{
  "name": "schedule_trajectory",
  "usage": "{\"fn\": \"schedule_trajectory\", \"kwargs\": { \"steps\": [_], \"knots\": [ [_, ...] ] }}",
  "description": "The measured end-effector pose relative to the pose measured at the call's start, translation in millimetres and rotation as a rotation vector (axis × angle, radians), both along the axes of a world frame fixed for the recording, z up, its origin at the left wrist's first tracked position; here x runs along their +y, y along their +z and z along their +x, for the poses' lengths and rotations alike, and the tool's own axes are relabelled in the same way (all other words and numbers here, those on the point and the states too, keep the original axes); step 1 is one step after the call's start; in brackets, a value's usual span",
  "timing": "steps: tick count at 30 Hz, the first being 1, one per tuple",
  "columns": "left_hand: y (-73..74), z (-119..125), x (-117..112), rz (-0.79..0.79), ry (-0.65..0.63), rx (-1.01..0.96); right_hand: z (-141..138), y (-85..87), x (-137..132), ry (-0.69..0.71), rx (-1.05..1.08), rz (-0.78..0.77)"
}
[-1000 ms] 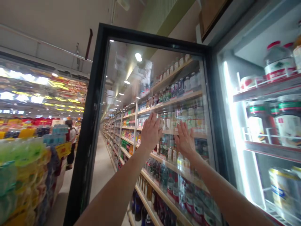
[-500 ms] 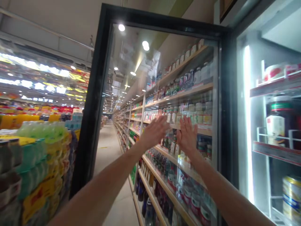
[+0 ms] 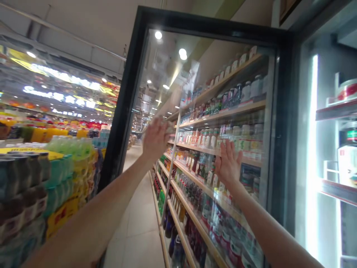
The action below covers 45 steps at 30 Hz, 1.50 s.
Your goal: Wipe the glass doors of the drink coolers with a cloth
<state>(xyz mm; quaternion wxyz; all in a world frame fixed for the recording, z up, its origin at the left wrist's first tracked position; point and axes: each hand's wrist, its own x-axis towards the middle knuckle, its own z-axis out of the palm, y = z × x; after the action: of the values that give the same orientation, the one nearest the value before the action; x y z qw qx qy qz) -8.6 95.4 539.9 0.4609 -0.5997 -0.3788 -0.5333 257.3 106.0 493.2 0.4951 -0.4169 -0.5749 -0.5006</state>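
A tall glass door (image 3: 200,74) in a black frame stands swung open in front of me. My left hand (image 3: 156,137) lies flat toward the glass near its left side, fingers outstretched and slightly blurred. A pale patch shows by its fingertips; I cannot tell if it is a cloth or a reflection. Farther right and a little lower, my right hand (image 3: 229,160) is also held flat toward the pane, its fingers apart and nothing visible in it. Through the glass, shelves of bottles and jars (image 3: 212,139) are seen behind both hands.
At right is the lit fridge interior (image 3: 312,149), with a dark bottle (image 3: 348,156) on a shelf. Stacked drink packs (image 3: 61,167) stand left of the door. A tiled aisle floor (image 3: 136,223) runs away beneath the glass.
My left hand has moved left and up across the glass, away from my right hand. My right hand stays at nearly the same part of the pane. The view has turned slightly left.
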Motion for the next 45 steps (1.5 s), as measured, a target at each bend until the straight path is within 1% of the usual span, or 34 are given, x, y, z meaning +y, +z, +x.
{"fn": "schedule_trajectory", "kwargs": {
  "steps": [2, 3, 4, 6, 7, 8, 9, 10, 12, 13, 14, 16, 17, 18, 19, 20, 21, 23, 24, 25, 26, 27, 30, 31, 32, 35, 36, 37, 38, 40, 41, 42, 43, 45],
  "knots": [
    [-0.9, -7, -2, 0.042, 0.022, -0.151, -1, -0.3, 0, 0.003, 0.008, 0.0],
    [-6.8, -2, -4, 0.046, 0.026, -0.128, -1, -0.4, 0, 0.008, 0.011, 0.005],
    [-15.1, 6, -5, 0.025, 0.024, -0.017, -1, -0.5, 0, 0.015, 0.011, 0.012],
    [-30.8, 19, -8, -0.015, 0.005, 0.388, 0, -0.7, 1, 0.027, 0.003, 0.022],
    [-34.7, 19, -8, -0.025, 0.0, 0.542, 0, -0.8, 1, 0.032, -0.001, 0.026],
    [-34.8, 13, -8, -0.03, 0.008, 0.603, 0, -0.8, 1, 0.036, -0.004, 0.029],
    [-31.6, 3, -8, -0.036, 0.028, 0.556, 0, -0.8, 2, 0.038, -0.005, 0.03],
    [-26.4, -10, -7, -0.031, 0.052, 0.424, 0, -0.8, 2, 0.037, -0.004, 0.03],
    [-18.1, -33, -5, 0.011, 0.073, 0.065, -1, -0.6, 2, 0.032, 0.0, 0.036],
    [-18.5, -38, -5, 0.025, 0.072, -0.026, -2, -0.4, 1, 0.03, 0.002, 0.039],
    [-22.8, -37, -5, 0.027, 0.065, -0.04, -2, -0.2, 1, 0.028, 0.006, 0.041],
    [-39.3, -22, -6, 0.004, 0.037, 0.174, -3, 0.1, 0, 0.033, 0.015, 0.043],
    [-47.6, -13, -7, -0.019, 0.014, 0.388, -3, 0.1, -1, 0.035, 0.017, 0.043],
    [-53.3, -6, -8, -0.03, 0.004, 0.554, -3, 0.2, -1, 0.037, 0.017, 0.042],
    [-54.9, -4, -8, -0.035, 0.003, 0.643, -3, 0.1, -1, 0.038, 0.018, 0.039],
    [-52.2, -6, -7, -0.025, 0.011, 0.626, -3, 0.0, -1, 0.038, 0.016, 0.034],
    [-45.7, -12, -6, 0.003, 0.026, 0.502, -3, -0.1, 0, 0.039, 0.015, 0.027],
    [-29.2, -25, -1, 0.081, 0.055, 0.106, -3, -0.3, 1, 0.039, 0.017, 0.013],
    [-23.3, -29, 1, 0.111, 0.063, -0.044, -3, -0.4, 1, 0.039, 0.02, 0.008],
    [-20.9, -30, 2, 0.125, 0.069, -0.112, -3, -0.4, 2, 0.039, 0.024, 0.008],
    [-22.3, -27, 3, 0.121, 0.069, -0.076, -3, -0.5, 2, 0.038, 0.027, 0.01],
    [-26.4, -22, 3, 0.098, 0.066, 0.055, -3, -0.6, 2, 0.036, 0.029, 0.014],
    [-37.5, -9, 0, 0.014, 0.041, 0.594, -3, -0.7, 2, 0.034, 0.024, 0.015],
    [-36.2, -9, -1, 0.004, 0.039, 0.642, -3, -0.7, 2, 0.035, 0.023, 0.011],
    [-32.1, -12, -1, 0.009, 0.045, 0.574, -3, -0.6, 1, 0.036, 0.021, 0.005],
    [-17.3, -19, 1, 0.079, 0.076, 0.016, -3, -0.4, 1, 0.043, 0.022, 0.004],
    [-15.9, -16, 2, 0.09, 0.077, -0.073, -3, -0.4, 1, 0.045, 0.021, 0.01],
    [-17.1, -11, 3, 0.086, 0.075, -0.048, -3, -0.4, 1, 0.046, 0.02, 0.018],
    [-19.8, -3, 3, 0.073, 0.064, 0.084, -2, -0.5, 1, 0.047, 0.019, 0.028],
    [-23.9, 15, 3, 0.041, 0.03, 0.49, -1, -0.8, 2, 0.051, 0.015, 0.048],
    [-22.7, 23, 3, 0.03, 0.02, 0.616, -1, -1.1, 2, 0.054, 0.012, 0.055],
    [-18.8, 30, 3, 0.024, 0.018, 0.635, 0, -1.3, 3, 0.058, 0.01, 0.06],
    [-12.8, 35, 3, 0.019, 0.026, 0.537, 0, -1.6, 3, 0.062, 0.008, 0.062],
    [-0.2, 44, 3, 0.01, 0.055, 0.179, 1, -2.1, 4, 0.068, 0.008, 0.052]
  ]
}}
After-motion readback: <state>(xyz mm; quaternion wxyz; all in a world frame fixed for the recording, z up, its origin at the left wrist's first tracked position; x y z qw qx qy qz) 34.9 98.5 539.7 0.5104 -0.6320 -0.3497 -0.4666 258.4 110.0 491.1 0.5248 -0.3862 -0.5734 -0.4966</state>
